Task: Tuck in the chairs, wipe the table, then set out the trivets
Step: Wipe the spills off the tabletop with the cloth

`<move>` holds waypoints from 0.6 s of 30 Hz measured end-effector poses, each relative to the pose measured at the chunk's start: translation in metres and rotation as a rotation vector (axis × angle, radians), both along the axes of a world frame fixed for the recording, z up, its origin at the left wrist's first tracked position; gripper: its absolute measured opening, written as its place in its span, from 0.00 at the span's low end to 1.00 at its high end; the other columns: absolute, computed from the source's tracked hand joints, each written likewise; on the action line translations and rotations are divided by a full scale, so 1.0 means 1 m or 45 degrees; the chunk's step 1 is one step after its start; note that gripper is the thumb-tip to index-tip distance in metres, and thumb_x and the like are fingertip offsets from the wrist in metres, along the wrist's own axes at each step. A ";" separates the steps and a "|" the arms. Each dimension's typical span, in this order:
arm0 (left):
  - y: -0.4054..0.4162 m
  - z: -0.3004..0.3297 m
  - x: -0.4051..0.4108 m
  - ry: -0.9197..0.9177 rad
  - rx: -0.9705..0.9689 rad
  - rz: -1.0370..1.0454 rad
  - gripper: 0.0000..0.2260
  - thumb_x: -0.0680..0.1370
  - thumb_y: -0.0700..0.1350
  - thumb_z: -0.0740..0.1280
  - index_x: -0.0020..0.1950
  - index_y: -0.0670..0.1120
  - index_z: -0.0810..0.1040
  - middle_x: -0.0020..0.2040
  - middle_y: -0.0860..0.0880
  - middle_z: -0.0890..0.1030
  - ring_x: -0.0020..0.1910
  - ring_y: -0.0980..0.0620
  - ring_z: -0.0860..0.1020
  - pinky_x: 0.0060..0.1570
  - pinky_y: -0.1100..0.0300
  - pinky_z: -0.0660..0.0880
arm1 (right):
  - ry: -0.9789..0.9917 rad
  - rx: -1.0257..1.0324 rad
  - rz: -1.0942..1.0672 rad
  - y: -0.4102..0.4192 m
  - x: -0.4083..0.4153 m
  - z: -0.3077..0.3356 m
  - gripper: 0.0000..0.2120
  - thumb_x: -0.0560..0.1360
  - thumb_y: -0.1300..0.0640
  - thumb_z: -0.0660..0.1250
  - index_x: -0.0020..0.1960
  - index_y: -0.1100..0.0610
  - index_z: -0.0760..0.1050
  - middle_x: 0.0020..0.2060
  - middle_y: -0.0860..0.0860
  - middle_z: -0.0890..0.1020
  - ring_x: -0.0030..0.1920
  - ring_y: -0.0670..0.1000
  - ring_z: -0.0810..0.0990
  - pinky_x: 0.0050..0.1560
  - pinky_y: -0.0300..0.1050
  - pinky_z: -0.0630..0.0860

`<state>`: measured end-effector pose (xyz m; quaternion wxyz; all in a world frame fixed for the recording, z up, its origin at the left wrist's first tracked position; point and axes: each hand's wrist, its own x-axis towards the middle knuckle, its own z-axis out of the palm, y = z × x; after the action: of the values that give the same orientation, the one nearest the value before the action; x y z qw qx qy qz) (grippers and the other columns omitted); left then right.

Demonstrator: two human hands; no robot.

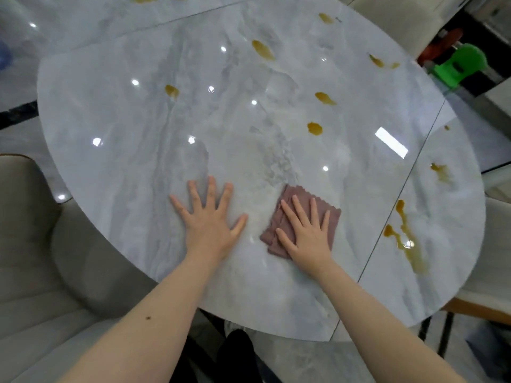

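A round, glossy grey marble table (pixel 138 120) fills the view. Several amber-brown spills dot it, such as one near the middle (pixel 314 128) and a long smear at the right edge (pixel 406 239). A folded mauve cloth (pixel 301 199) lies on the near part of the table. My right hand (pixel 305 230) presses flat on the cloth with straight fingers. My left hand (pixel 208 217) rests flat on the bare tabletop to the cloth's left, fingers spread. No trivets are in view.
A beige upholstered chair (pixel 36 258) stands at the left, its seat partly under the table. Another pale chair (pixel 495 272) sits at the right edge, and a third chair back (pixel 398 20) at the far right. A green plastic stool (pixel 461 64) stands beyond the table.
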<state>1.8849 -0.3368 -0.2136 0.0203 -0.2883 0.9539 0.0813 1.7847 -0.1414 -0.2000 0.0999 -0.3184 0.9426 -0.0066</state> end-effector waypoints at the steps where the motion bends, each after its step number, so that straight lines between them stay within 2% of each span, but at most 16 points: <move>1: 0.000 0.000 0.000 -0.005 -0.013 -0.001 0.35 0.73 0.69 0.40 0.77 0.57 0.46 0.78 0.47 0.46 0.75 0.35 0.41 0.64 0.26 0.39 | 0.001 -0.008 -0.043 -0.013 -0.011 0.000 0.32 0.73 0.33 0.43 0.76 0.38 0.43 0.77 0.40 0.45 0.77 0.56 0.38 0.72 0.65 0.35; 5: 0.000 0.000 0.000 0.009 0.003 0.000 0.36 0.72 0.70 0.40 0.77 0.57 0.48 0.78 0.47 0.48 0.75 0.36 0.42 0.65 0.27 0.38 | -0.007 -0.046 -0.082 -0.051 -0.017 -0.002 0.32 0.73 0.34 0.43 0.76 0.38 0.45 0.77 0.41 0.47 0.77 0.57 0.40 0.71 0.66 0.34; 9: 0.000 0.000 0.001 0.041 0.029 -0.011 0.35 0.72 0.70 0.42 0.77 0.57 0.51 0.78 0.47 0.51 0.75 0.36 0.45 0.65 0.27 0.41 | -0.006 -0.035 0.269 -0.011 0.021 -0.001 0.31 0.76 0.34 0.48 0.76 0.38 0.44 0.77 0.40 0.46 0.77 0.55 0.37 0.72 0.65 0.36; 11: -0.001 -0.001 0.001 0.032 0.019 -0.008 0.35 0.72 0.69 0.42 0.77 0.56 0.52 0.78 0.47 0.51 0.75 0.36 0.45 0.65 0.26 0.41 | -0.014 -0.021 0.313 0.019 0.017 0.000 0.31 0.76 0.34 0.49 0.76 0.36 0.44 0.77 0.39 0.45 0.77 0.54 0.36 0.73 0.65 0.37; 14: 0.000 -0.001 0.001 0.018 0.008 0.008 0.35 0.72 0.69 0.40 0.77 0.57 0.49 0.78 0.48 0.49 0.75 0.36 0.43 0.65 0.27 0.40 | -0.019 -0.020 0.148 0.029 -0.013 0.000 0.31 0.74 0.33 0.47 0.75 0.36 0.45 0.77 0.39 0.47 0.77 0.54 0.38 0.73 0.65 0.39; 16: 0.000 -0.001 0.000 0.014 0.006 0.009 0.35 0.72 0.69 0.40 0.77 0.57 0.48 0.78 0.48 0.48 0.75 0.36 0.43 0.65 0.27 0.40 | -0.008 -0.026 0.012 0.009 -0.032 0.000 0.31 0.74 0.33 0.45 0.75 0.37 0.45 0.77 0.40 0.47 0.77 0.54 0.39 0.73 0.65 0.37; 18: 0.000 -0.002 0.000 0.013 0.002 0.004 0.34 0.73 0.69 0.40 0.77 0.57 0.49 0.78 0.47 0.49 0.75 0.36 0.44 0.65 0.27 0.39 | -0.009 -0.046 -0.095 -0.023 -0.043 -0.002 0.30 0.77 0.35 0.48 0.76 0.38 0.45 0.77 0.41 0.46 0.77 0.55 0.39 0.72 0.65 0.35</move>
<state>1.8847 -0.3368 -0.2153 0.0156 -0.2893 0.9535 0.0835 1.7414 -0.1645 -0.2020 0.0972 -0.2847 0.9532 -0.0284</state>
